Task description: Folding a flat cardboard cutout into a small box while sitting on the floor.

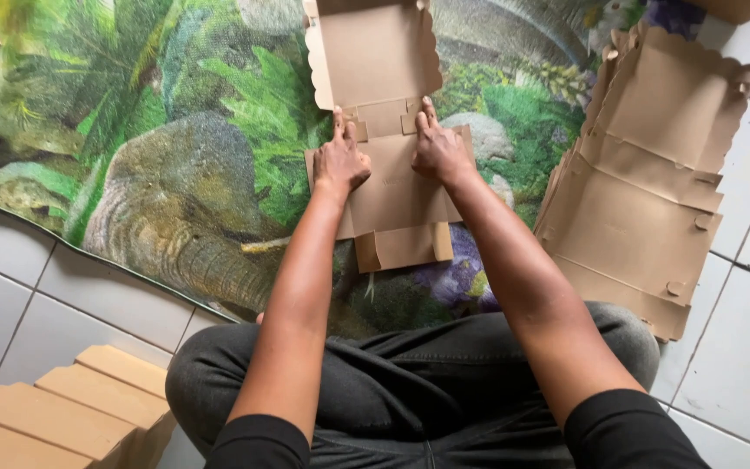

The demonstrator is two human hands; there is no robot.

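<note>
On the jungle-print mat (175, 130), right ahead of our crossed legs, lies a flat die-cut cardboard box blank (392, 187). Its long axis runs straight away from us: the scalloped-edge lid panel (379, 52) points to the far side, and the small folded-up flap (403, 247) sits at the near end.

Our left hand (338, 161) is pressed flat on the blank's left side, fingers held together and pointing away. Our right hand (440, 149) does the same on the right side, fingertips at the crease by the little tabs. Neither hand pinches anything (both just press down).

Material is plain brown matte cardboard with scored fold lines and wavy cut edges. The mat looks soft and shows an elephant and green leaves.

To the right, a stack of unfolded box blanks (644, 200) lies half on the white floor tiles (748, 347). Near left, finished closed cardboard boxes (71, 412) are stacked stepwise (contents not visible).
</note>
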